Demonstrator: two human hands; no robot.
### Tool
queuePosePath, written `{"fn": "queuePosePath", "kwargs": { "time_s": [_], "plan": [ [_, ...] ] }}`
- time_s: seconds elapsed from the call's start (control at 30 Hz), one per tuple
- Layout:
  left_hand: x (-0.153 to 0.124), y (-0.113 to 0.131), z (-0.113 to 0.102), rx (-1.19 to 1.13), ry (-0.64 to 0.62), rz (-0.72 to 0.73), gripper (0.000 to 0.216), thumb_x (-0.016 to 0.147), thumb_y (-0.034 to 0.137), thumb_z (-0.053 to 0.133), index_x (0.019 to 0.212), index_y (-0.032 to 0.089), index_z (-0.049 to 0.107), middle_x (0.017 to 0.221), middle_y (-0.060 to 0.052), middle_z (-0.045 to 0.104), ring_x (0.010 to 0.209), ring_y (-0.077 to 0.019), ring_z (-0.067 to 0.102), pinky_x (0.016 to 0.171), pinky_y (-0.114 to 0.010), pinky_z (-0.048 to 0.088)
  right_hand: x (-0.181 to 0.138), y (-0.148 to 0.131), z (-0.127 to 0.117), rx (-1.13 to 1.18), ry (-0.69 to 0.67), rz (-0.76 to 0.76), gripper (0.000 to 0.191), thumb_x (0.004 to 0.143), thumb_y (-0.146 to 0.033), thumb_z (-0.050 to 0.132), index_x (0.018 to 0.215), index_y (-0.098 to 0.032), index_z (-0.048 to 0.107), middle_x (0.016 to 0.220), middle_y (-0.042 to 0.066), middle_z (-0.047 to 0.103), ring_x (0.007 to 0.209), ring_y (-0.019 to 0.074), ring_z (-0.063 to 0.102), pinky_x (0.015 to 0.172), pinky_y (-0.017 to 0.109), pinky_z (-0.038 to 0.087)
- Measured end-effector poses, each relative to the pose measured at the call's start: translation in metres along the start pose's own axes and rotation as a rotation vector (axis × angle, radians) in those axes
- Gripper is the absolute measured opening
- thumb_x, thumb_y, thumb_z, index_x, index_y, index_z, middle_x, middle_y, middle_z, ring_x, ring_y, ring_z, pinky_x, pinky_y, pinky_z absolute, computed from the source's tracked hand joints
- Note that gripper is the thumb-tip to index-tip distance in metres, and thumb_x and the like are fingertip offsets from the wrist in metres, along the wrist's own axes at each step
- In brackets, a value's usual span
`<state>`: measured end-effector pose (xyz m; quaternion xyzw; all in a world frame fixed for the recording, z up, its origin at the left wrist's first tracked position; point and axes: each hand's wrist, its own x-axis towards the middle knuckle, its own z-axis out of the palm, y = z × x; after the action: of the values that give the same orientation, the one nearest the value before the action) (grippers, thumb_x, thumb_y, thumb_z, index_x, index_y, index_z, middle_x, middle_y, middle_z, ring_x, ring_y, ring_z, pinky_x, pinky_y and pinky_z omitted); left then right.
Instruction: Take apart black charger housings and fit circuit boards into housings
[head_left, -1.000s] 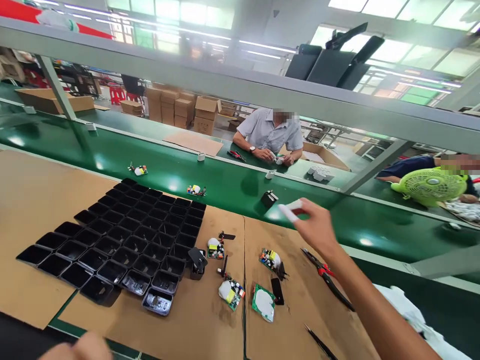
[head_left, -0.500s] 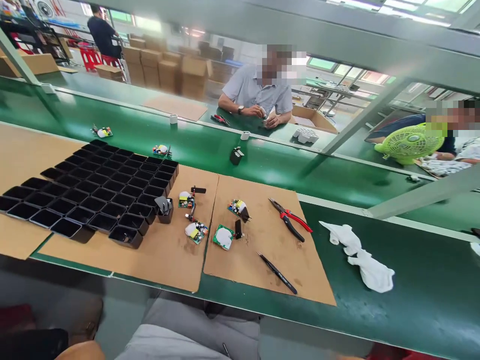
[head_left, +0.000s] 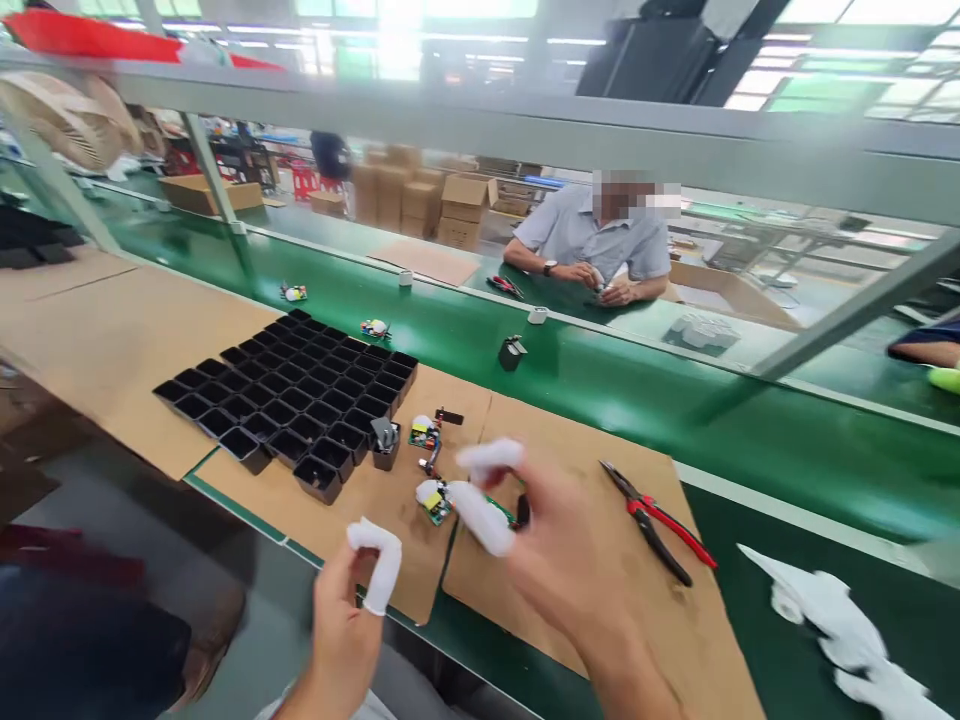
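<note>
White finger covers are on the thumbs and index fingers of both hands. My right hand [head_left: 540, 530], blurred, hovers over the cardboard with thumb and index finger apart and nothing between them. Its thumb tip is close to a circuit board [head_left: 433, 502] with yellow and white parts. Another green board [head_left: 501, 510] is partly hidden behind this hand. My left hand [head_left: 352, 600] is at the table's front edge, thumb and index tips meeting in a loop, nothing visible in them. A further circuit board [head_left: 424, 432] lies beside the black open-topped cases [head_left: 300, 385].
Red-and-black pliers [head_left: 649, 515] lie on the cardboard [head_left: 675, 630], right of my right hand. Crumpled white gloves [head_left: 847, 620] rest on the green table at right. A black case with a grey insert [head_left: 385, 442] stands by the rows. Across the table sits a person [head_left: 592, 240].
Both hands have come into view from below, the right one over the boards. The view has shifted, so things appear farther right. The black tweezers no longer show.
</note>
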<state>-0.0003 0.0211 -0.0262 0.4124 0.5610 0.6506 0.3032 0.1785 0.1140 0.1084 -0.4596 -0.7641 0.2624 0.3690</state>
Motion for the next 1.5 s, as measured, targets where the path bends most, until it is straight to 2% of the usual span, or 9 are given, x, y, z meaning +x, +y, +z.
{"fn": "queuePosePath", "kwargs": {
  "time_s": [0.2,0.33,0.4,0.5,0.7,0.93,1.1,1.3,1.5],
  "plan": [
    [-0.016,-0.015,-0.016,0.147,-0.099,-0.036,0.037,0.104,0.057,0.076,0.100,0.020,0.079,0.091,-0.006,0.081,0.081,-0.0201,0.078,0.080,-0.028,0.067,0.079,0.020,0.092,-0.194,-0.248,0.008,0.051,0.080,-0.038,0.098,0.121,-0.021,0.071,0.124,0.016,0.078,0.122,0.0417,0.071,0.117,0.065,0.048],
    [-0.017,-0.010,-0.033,0.298,-0.166,0.002,0.025,0.109,0.047,0.066,0.105,0.023,0.072,0.097,-0.007,0.077,0.087,-0.0220,0.076,0.088,-0.035,0.066,0.092,0.020,0.104,-0.212,-0.275,0.048,0.032,0.083,-0.031,0.095,0.100,-0.022,0.071,0.108,0.011,0.080,0.109,0.0375,0.073,0.115,0.066,0.048],
    [-0.011,-0.005,-0.042,0.387,-0.172,0.018,0.025,0.105,0.041,0.070,0.122,0.023,0.070,0.109,-0.010,0.079,0.093,-0.0254,0.078,0.094,-0.041,0.067,0.072,0.013,0.091,-0.180,-0.274,0.056,0.030,0.089,-0.035,0.092,0.109,-0.024,0.073,0.115,0.009,0.081,0.113,0.0346,0.073,0.112,0.058,0.053],
    [0.000,0.006,-0.052,0.481,-0.237,0.058,0.080,0.093,0.036,0.085,0.163,0.020,0.049,0.149,-0.024,0.071,0.122,-0.0365,0.080,0.108,-0.055,0.066,0.013,0.001,0.063,-0.088,-0.317,0.063,0.056,0.084,-0.049,0.097,0.132,-0.032,0.074,0.127,0.005,0.081,0.116,0.0304,0.074,0.097,0.042,0.063],
    [-0.007,0.006,-0.043,0.328,-0.832,0.191,0.092,0.083,0.018,0.084,0.167,0.022,0.048,0.158,-0.020,0.072,0.147,-0.0387,0.072,0.122,-0.048,0.062,-0.119,0.017,0.050,0.120,-0.130,0.165,0.076,0.087,-0.065,0.092,0.154,-0.035,0.070,0.152,0.014,0.071,0.140,0.0406,0.066,0.117,0.051,0.057],
    [-0.033,-0.024,-0.034,0.561,-0.882,0.451,0.079,0.091,0.033,0.092,0.159,0.019,0.054,0.147,-0.023,0.079,0.132,-0.0390,0.081,0.113,-0.045,0.068,-0.175,0.036,0.068,0.205,0.304,0.413,0.037,0.096,-0.055,0.085,0.122,-0.029,0.084,0.098,0.005,0.073,0.096,0.0250,0.071,0.091,0.033,0.062],
    [-0.009,-0.018,-0.028,0.598,-0.886,0.549,0.070,0.093,0.042,0.091,0.153,0.024,0.062,0.139,-0.019,0.082,0.119,-0.0373,0.085,0.096,-0.041,0.073,-0.183,0.053,0.015,-0.212,0.327,0.410,0.032,0.110,-0.055,0.065,0.129,-0.032,0.077,0.107,0.007,0.079,0.102,0.0290,0.077,0.099,0.044,0.063],
    [0.011,-0.009,-0.011,0.513,-0.934,0.526,0.046,0.096,0.031,0.079,0.141,0.027,0.069,0.125,-0.012,0.081,0.105,-0.0325,0.083,0.087,-0.038,0.070,-0.132,0.133,-0.094,-0.711,0.335,0.452,0.027,0.103,-0.049,0.069,0.113,-0.024,0.074,0.124,0.017,0.072,0.124,0.0429,0.065,0.110,0.063,0.048],
    [0.007,-0.001,-0.010,0.527,-0.968,0.545,0.044,0.094,0.027,0.080,0.138,0.026,0.072,0.119,-0.011,0.081,0.103,-0.0324,0.081,0.089,-0.039,0.069,-0.097,0.174,-0.108,-0.812,0.124,0.442,0.020,0.110,-0.032,0.052,0.101,-0.023,0.067,0.140,0.022,0.068,0.143,0.0409,0.056,0.115,0.060,0.043]
  ]
}}
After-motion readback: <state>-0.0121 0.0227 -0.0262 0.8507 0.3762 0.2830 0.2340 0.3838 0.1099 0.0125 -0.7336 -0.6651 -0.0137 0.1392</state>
